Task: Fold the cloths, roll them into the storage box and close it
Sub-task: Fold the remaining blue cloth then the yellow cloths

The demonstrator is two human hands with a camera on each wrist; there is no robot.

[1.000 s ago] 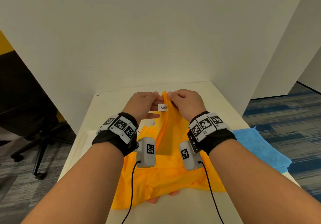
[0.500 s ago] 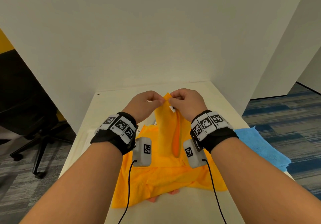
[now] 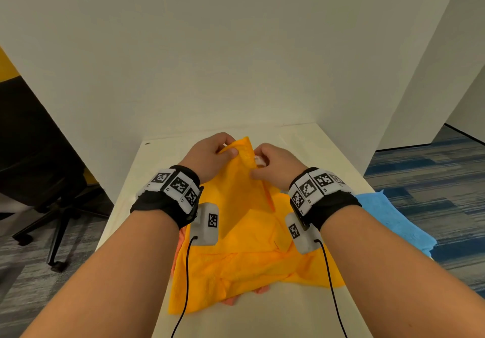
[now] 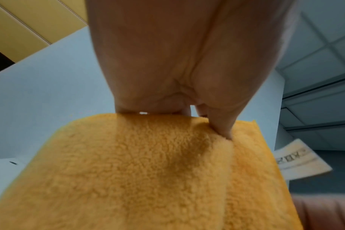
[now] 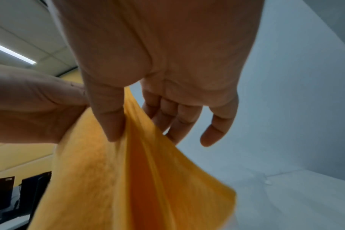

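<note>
Nearest the body, on the pale table, the lower part of the orange cloth lies rumpled, with a pinkish cloth peeking from under its front edge. Farther out, the left hand and right hand each pinch the cloth's raised top edge between thumb and fingers, close together. Off to the right lies a blue cloth.
</note>
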